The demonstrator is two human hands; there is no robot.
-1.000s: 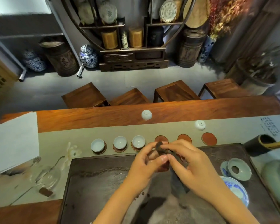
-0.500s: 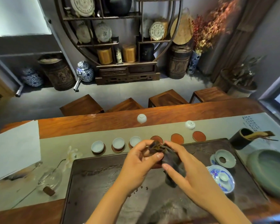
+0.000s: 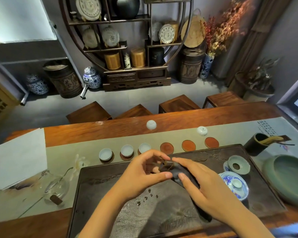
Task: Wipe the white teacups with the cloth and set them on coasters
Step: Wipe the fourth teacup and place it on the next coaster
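My left hand (image 3: 141, 174) curls round the bunched end of a dark cloth (image 3: 177, 170) above the dark tea tray (image 3: 110, 186). I cannot see whether a cup is inside it. My right hand (image 3: 205, 186) pinches the same cloth between thumb and fingers, and the rest of the cloth trails under its palm. Three white teacups (image 3: 127, 150) stand on coasters in a row beyond the tray. To their right lie three empty reddish coasters (image 3: 188, 145). Two more white teacups sit upside down farther back, one (image 3: 151, 124) on the wood and one (image 3: 202, 131) on the runner.
At the tray's right end stand a celadon strainer (image 3: 238, 164) and a blue-and-white saucer (image 3: 234, 184). A large green bowl (image 3: 289, 176) and a dark tool holder (image 3: 255, 143) are at the right. A glass flask (image 3: 56, 188) and white paper (image 3: 21, 158) are at the left.
Both hands have kept hold of the cloth and worked it between the fingers. My right hand has slid lower and flatter along it. The view has tilted up.
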